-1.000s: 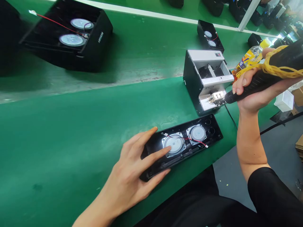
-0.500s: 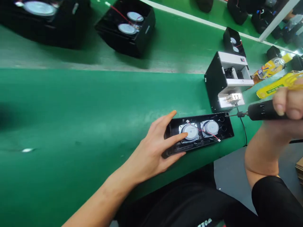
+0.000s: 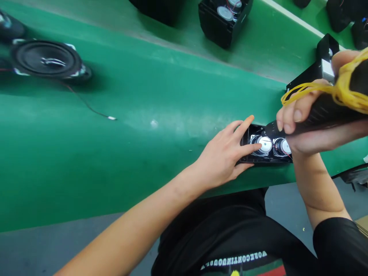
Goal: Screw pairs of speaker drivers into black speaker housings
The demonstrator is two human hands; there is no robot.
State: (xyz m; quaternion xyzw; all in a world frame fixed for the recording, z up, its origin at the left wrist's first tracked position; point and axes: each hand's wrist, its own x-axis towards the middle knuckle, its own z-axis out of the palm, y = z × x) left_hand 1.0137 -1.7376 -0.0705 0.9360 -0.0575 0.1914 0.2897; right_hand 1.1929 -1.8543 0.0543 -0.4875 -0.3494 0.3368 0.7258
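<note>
A black speaker panel (image 3: 270,158) with two round silver-backed speakers lies on the green table. Spread over its left end is my left hand (image 3: 227,151), one finger on the left speaker (image 3: 265,144) and the others along the panel's edges. My right hand (image 3: 313,119) is wrapped round a black electric screwdriver (image 3: 324,113) with yellow cord looped about it. The screwdriver's front end is over the panel's far edge near the left speaker; its tip is hidden. The right end of the panel is covered by my right hand.
A loose black speaker (image 3: 47,59) with a thin wire lies at the left on the green table (image 3: 115,161). Black speaker boxes (image 3: 218,25) stand along the back. Partly behind my right hand is a black and silver machine (image 3: 306,76).
The view has swung left. My right hand has brought the screwdriver from the panel's right end to near the left speaker. My left hand stays on the panel.
</note>
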